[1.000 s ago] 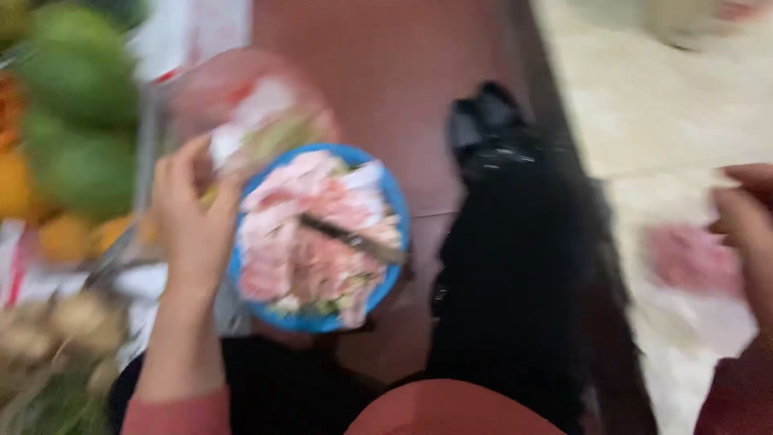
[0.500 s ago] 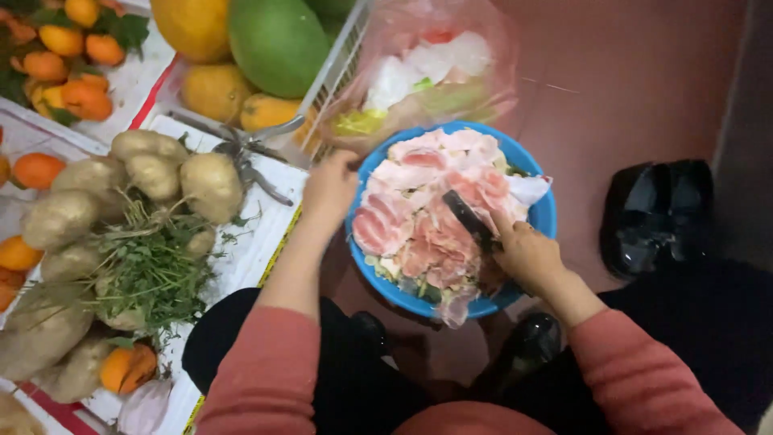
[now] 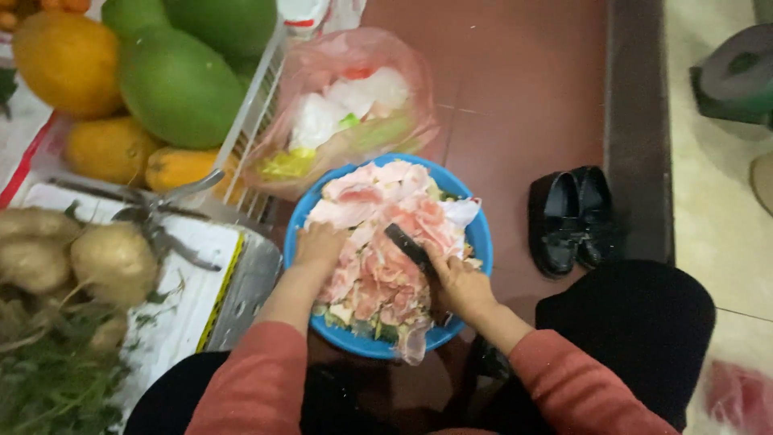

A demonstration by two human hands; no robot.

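Glossy red floor tiles [image 3: 515,97] carry a round blue bowl [image 3: 481,238] of thin pink slices [image 3: 378,266] (limp, wet-looking); left hand [image 3: 318,246] presses flat, fingers spread, while right hand [image 3: 460,283] has its grip curled around a dark knife [image 3: 411,246].

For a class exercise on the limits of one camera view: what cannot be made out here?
- Head view: the knife blade is hidden under the right hand and pink peelings.
- Blue bowl bottom: covered by peelings.
- Left hand fingertips: buried in peelings.
- Pink bag contents: blurred by plastic.
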